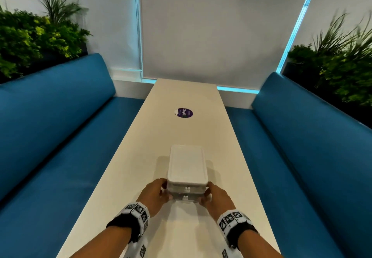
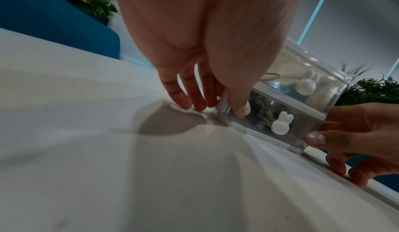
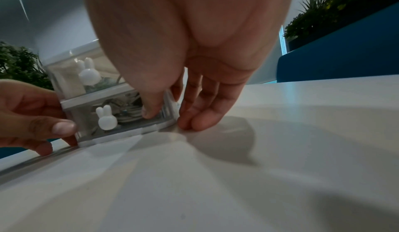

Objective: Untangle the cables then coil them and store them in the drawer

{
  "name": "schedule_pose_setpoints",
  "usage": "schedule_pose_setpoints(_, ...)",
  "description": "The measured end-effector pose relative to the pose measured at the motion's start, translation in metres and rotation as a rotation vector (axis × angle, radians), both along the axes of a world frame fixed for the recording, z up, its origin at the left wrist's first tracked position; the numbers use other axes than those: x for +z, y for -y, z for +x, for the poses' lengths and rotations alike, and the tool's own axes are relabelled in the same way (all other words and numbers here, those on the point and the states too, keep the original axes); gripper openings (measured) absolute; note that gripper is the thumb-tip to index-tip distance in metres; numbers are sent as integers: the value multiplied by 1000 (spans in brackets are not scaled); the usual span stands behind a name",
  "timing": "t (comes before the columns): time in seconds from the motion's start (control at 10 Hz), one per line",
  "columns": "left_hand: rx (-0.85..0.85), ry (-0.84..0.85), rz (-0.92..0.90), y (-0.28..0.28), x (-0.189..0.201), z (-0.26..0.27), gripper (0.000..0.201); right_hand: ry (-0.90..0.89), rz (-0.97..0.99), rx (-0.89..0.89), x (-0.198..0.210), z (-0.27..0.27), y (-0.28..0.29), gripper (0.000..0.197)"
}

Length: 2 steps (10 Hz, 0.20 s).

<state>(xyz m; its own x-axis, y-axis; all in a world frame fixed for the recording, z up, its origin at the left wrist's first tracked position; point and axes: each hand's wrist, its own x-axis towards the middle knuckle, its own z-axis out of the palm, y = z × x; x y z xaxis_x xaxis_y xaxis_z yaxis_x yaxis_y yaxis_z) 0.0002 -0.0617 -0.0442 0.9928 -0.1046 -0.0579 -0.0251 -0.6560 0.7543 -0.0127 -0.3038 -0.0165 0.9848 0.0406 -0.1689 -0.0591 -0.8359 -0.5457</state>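
A small clear drawer box [image 1: 186,167] with a white top stands on the white table [image 1: 187,94], near its front end. Both its drawers are pushed in; each front has a white rabbit knob [image 2: 280,123]. Coiled cables [image 3: 129,114] show through the lower drawer [image 2: 287,114]. My left hand [image 1: 156,194] grips the box's front left corner, thumb on the lower drawer front, fingers down its side. My right hand [image 1: 214,197] grips the front right corner the same way [image 3: 170,118]. Both hands' fingertips touch the table.
A round purple sticker [image 1: 184,113] lies flat on the table beyond the box. Blue padded benches [image 1: 60,137] [image 1: 302,147] run along both long sides. Green plants [image 1: 30,36] stand behind each bench back, and a wall with a blind closes the far end.
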Motion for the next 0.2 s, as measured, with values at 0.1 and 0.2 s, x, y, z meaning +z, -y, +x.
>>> schedule_pose_setpoints(0.1, 10, 0, -43, 0, -11, -1, 32, -20, 27, 17, -1, 5, 2, 26)
schedule_pose_setpoints(0.2, 6, -103, -88, -4, -17, 5, 39, -55, 80, 11, -6, 10, 3, 26)
